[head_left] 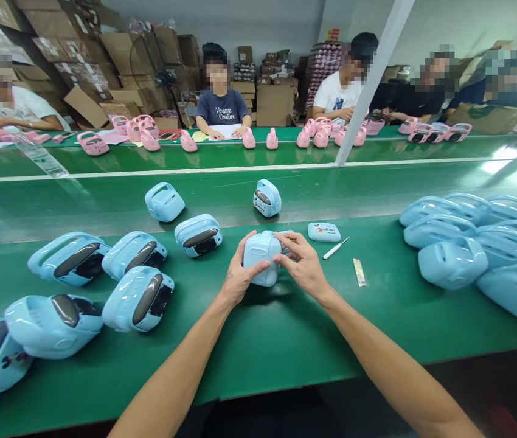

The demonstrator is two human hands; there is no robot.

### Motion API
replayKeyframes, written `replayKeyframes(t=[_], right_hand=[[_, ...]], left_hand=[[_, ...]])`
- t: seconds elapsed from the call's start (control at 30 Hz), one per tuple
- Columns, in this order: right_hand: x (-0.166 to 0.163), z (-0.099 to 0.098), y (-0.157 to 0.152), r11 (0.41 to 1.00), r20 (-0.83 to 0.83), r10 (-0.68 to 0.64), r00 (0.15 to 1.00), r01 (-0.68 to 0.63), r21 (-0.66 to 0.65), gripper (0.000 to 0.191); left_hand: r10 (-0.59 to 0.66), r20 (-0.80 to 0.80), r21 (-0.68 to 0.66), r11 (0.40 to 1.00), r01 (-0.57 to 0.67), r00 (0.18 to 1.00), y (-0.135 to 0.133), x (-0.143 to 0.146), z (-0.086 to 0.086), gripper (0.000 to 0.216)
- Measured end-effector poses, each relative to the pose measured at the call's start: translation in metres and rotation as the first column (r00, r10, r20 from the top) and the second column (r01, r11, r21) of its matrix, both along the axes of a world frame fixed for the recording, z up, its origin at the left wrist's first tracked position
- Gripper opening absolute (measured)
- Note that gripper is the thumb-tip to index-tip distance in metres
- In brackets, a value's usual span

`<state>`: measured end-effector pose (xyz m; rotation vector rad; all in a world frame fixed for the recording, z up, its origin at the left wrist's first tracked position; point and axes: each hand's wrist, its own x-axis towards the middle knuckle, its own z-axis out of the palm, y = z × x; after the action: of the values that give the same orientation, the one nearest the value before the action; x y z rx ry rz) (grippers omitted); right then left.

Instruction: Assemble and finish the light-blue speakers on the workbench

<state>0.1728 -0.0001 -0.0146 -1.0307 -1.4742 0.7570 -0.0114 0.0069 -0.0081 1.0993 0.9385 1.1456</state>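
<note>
gripping a pale blue casing (262, 255) (smooth, rounded), both hands' fingers (258, 266) closed around it.

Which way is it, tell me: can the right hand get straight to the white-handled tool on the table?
Probably yes. The right hand rests on the blue casing, and the white-handled tool lies just to its right on the green table, with only bare surface between them. It would have to let go of the casing first.
</note>
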Motion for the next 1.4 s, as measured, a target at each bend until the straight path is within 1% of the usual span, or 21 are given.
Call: replayKeyframes(t=[0.13, 0.23, 0.3, 0.43, 0.5, 0.57, 0.67, 0.77, 0.87, 0.93, 0.97, 1.03, 1.1, 1.17, 1.27, 1.33, 1.4], right_hand=[[-0.003, -0.004, -0.001, 0.991, 0.132, -0.07, 0.989, 0.054, 0.125, 0.049], [0.0, -0.005, -0.002, 0.98, 0.226, -0.105, 0.968, 0.062, 0.19, 0.053], [0.004, -0.002, -0.003, 0.978, 0.264, -0.059, 0.963, 0.002, 0.21, 0.06], [0.015, 0.01, -0.006, 0.946, 0.359, 0.099, 0.928, -0.2, 0.254, 0.082], [0.018, 0.014, -0.006, 0.935, 0.402, 0.152, 0.903, -0.264, 0.238, 0.088], [0.019, 0.014, -0.006, 0.935, 0.413, 0.183, 0.892, -0.288, 0.206, 0.089], [0.017, 0.011, -0.006, 0.939, 0.421, 0.193, 0.886, -0.292, 0.184, 0.089], [0.014, 0.01, -0.008, 0.932, 0.439, 0.182, 0.88, -0.297, 0.209, 0.088], [0.014, 0.011, -0.011, 0.92, 0.406, 0.166, 0.899, -0.289, 0.265, 0.102], [0.015, 0.012, -0.013, 0.926, 0.348, 0.124, 0.929, -0.234, 0.295, 0.112], [0.016, 0.012, -0.013, 0.931, 0.316, 0.094, 0.944, -0.196, 0.308, 0.113], [0.017, 0.012, -0.014, 0.933, 0.268, 0.048, 0.962, -0.139, 0.333, 0.109], [0.018, 0.012, -0.013, 0.924, 0.255, 0.06, 0.965, -0.151, 0.353, 0.102], [0.018, 0.013, -0.013, 0.909, 0.264, 0.095, 0.96, -0.192, 0.37, 0.095], [0.017, 0.014, -0.014, 0.902, 0.309, 0.086, 0.947, -0.205, 0.379, 0.09], [0.015, 0.015, -0.014, 0.908, 0.374, 0.065, 0.925, -0.211, 0.362, 0.095], [0.013, 0.014, -0.014, 0.91, 0.455, 0.086, 0.886, -0.255, 0.326, 0.104]], left_hand=[[-0.044, 0.055, -0.04, 0.998, 0.046, 0.998, -0.003, 0.001, 0.002, 0.114], [-0.055, 0.094, -0.101, 0.993, 0.064, 0.994, -0.005, 0.003, 0.005, 0.109], [-0.06, 0.159, -0.159, 0.984, 0.085, 0.985, -0.006, 0.002, 0.007, 0.101], [-0.088, 0.336, -0.239, 0.955, 0.176, 0.938, -0.006, 0.002, 0.009, 0.08], [-0.106, 0.371, -0.251, 0.945, 0.209, 0.922, -0.005, 0.002, 0.008, 0.07], [-0.113, 0.386, -0.263, 0.938, 0.226, 0.916, -0.005, 0.003, 0.006, 0.066], [-0.109, 0.405, -0.275, 0.932, 0.234, 0.908, -0.005, 0.003, 0.003, 0.069], [-0.11, 0.407, -0.275, 0.932, 0.236, 0.907, -0.005, 0.003, 0.002, 0.071], [-0.141, 0.417, -0.277, 0.921, 0.273, 0.898, -0.006, 0.0, 0.005, 0.073], [-0.17, 0.439, -0.259, 0.916, 0.306, 0.882, -0.006, -0.003, 0.007, 0.083], [-0.183, 0.449, -0.241, 0.918, 0.315, 0.875, -0.006, -0.005, 0.009, 0.091], [-0.208, 0.455, -0.203, 0.923, 0.328, 0.866, -0.007, -0.01, 0.011, 0.107], [-0.23, 0.447, -0.182, 0.923, 0.339, 0.865, -0.007, -0.014, 0.013, 0.119], [-0.237, 0.436, -0.173, 0.924, 0.34, 0.868, -0.007, -0.017, 0.014, 0.125], [-0.216, 0.425, -0.167, 0.936, 0.311, 0.879, -0.006, -0.018, 0.014, 0.125], [-0.184, 0.417, -0.178, 0.944, 0.278, 0.89, -0.004, -0.016, 0.013, 0.117], [-0.151, 0.405, -0.203, 0.947, 0.249, 0.902, -0.003, -0.012, 0.012, 0.106]])
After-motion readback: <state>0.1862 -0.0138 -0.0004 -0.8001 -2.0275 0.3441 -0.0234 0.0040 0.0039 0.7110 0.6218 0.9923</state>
